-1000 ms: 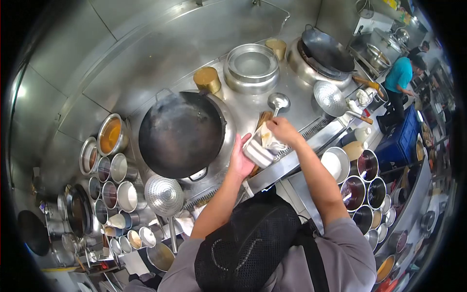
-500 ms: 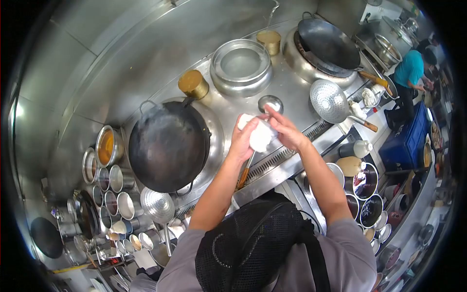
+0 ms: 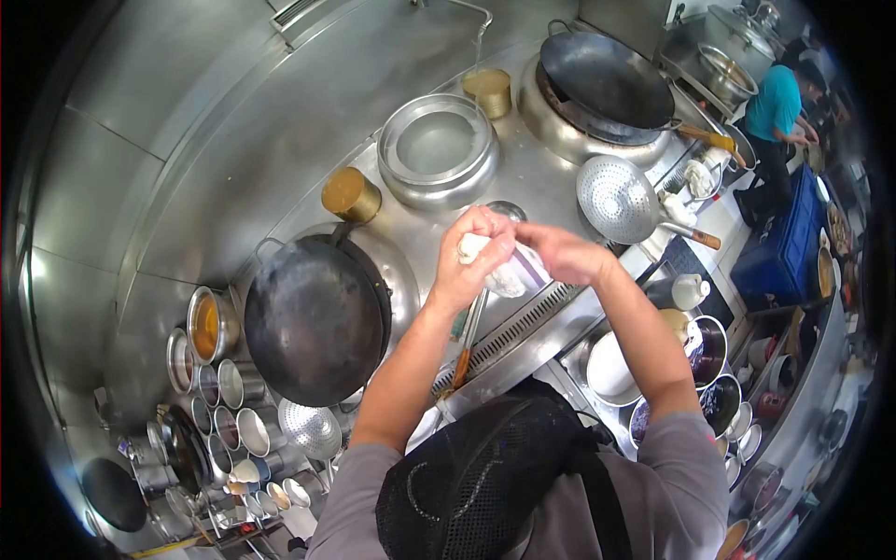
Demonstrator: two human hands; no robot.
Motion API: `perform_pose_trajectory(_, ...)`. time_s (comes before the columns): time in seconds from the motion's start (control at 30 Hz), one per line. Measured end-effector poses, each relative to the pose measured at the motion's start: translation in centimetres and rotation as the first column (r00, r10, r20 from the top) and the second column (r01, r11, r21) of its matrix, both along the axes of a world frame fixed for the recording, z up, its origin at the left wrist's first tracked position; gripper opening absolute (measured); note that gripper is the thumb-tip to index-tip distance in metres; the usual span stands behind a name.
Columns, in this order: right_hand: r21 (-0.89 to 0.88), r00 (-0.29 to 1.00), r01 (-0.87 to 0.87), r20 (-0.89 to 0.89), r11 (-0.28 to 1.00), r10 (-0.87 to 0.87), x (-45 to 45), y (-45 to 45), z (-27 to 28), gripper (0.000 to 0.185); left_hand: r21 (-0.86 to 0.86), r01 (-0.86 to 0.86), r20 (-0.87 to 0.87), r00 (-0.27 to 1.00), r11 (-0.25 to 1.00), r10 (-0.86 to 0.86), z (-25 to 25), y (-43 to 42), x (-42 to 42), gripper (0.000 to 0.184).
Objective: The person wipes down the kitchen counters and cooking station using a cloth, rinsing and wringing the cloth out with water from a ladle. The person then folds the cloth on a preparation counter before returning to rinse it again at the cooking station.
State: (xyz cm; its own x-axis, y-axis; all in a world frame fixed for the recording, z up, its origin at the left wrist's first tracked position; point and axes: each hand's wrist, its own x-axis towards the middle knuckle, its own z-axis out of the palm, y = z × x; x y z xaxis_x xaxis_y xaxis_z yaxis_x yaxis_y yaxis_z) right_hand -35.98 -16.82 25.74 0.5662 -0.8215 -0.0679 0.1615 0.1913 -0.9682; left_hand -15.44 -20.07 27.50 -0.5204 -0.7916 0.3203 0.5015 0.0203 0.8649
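Observation:
My left hand (image 3: 473,259) is closed around a bunched white cloth (image 3: 507,280), with part of the cloth hanging below the fingers. A bluish-purple patch shows on the cloth's right side. Against that side lies my right hand (image 3: 571,256), its fingers reaching toward the left hand. Motion smears those fingers, so I cannot tell whether they grip the cloth. Partly hidden behind both hands, a ladle (image 3: 505,211) rests on the steel stove top, its wooden-ended handle (image 3: 461,368) pointing toward me.
A dark wok (image 3: 315,322) sits on the left burner, another wok (image 3: 607,75) at the far right. Between them stand a water-filled pot (image 3: 385,168) and brass-coloured cans. A perforated skimmer (image 3: 616,199) lies right. Seasoning containers (image 3: 250,432) crowd the left. A co-worker (image 3: 779,107) stands beyond.
My right hand has turned and moved down beside the cloth, its fingers now level instead of pointing up. My left hand's fingers have come over the cloth's top. The camera view has shifted slightly.

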Motion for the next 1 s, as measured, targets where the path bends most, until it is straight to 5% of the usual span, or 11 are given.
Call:
perform_pose_trajectory(0.07,0.231,0.732,-0.224,0.681,0.947,0.008,-0.1,-0.4,1.2,0.096,-0.043,0.042,0.025,0.999,0.998,-0.041,2.2,0.0,-1.4,0.033)
perform_pose_trajectory(0.13,0.184,0.761,-0.181,0.649,0.966,0.019,-0.2,-0.9,0.1,0.096,-0.192,0.092,0.019,0.996,0.977,-0.09,3.3,-1.0,-3.4,0.033)
perform_pose_trajectory(0.2,0.246,0.791,-0.383,0.585,0.89,0.179,-0.7,-1.3,1.1,0.082,-0.188,0.099,0.021,0.995,0.977,-0.097,4.0,-2.3,-3.5,0.033)
perform_pose_trajectory(0.27,0.294,0.883,-0.274,0.454,0.916,0.118,-1.0,-1.2,1.0,0.069,-0.329,0.159,0.239,0.968,0.931,-0.081,3.6,-3.4,-3.6,0.033)
perform_pose_trajectory(0.33,0.251,0.966,0.061,0.229,0.966,-0.12,-0.2,-1.1,1.0,0.061,-0.387,0.137,0.276,0.961,0.912,-0.027,2.0,-4.5,-3.9,0.031)
perform_pose_trajectory(0.53,0.028,0.938,0.315,-0.16,0.949,-0.307,0.4,-1.5,-3.3,0.045,-0.524,0.07,0.499,0.833,0.849,0.24,-3.3,-5.5,-5.9,0.029)
perform_pose_trajectory(0.6,-0.273,0.746,0.462,-0.395,0.844,-0.536,1.0,-1.5,-4.8,0.047,-0.504,0.018,0.531,0.795,0.864,0.293,-5.7,-5.6,-6.8,0.025)
perform_pose_trajectory(0.7,-0.423,0.552,0.55,-0.463,0.72,-0.694,2.0,-1.9,-10.0,0.053,-0.454,-0.079,0.597,0.712,0.887,0.37,-8.3,-5.5,-8.0,0.024)
perform_pose_trajectory(0.93,-0.329,0.413,0.581,-0.669,0.744,-0.618,4.0,-1.4,-14.2,0.067,-0.358,-0.271,0.719,0.53,0.893,0.449,-14.7,-5.0,-8.8,0.017)
perform_pose_trajectory(1.0,-0.452,0.347,0.545,-0.645,0.706,-0.681,4.6,-1.1,-16.7,0.061,-0.314,-0.289,0.75,0.509,0.904,0.423,-15.6,-4.3,-8.7,0.015)
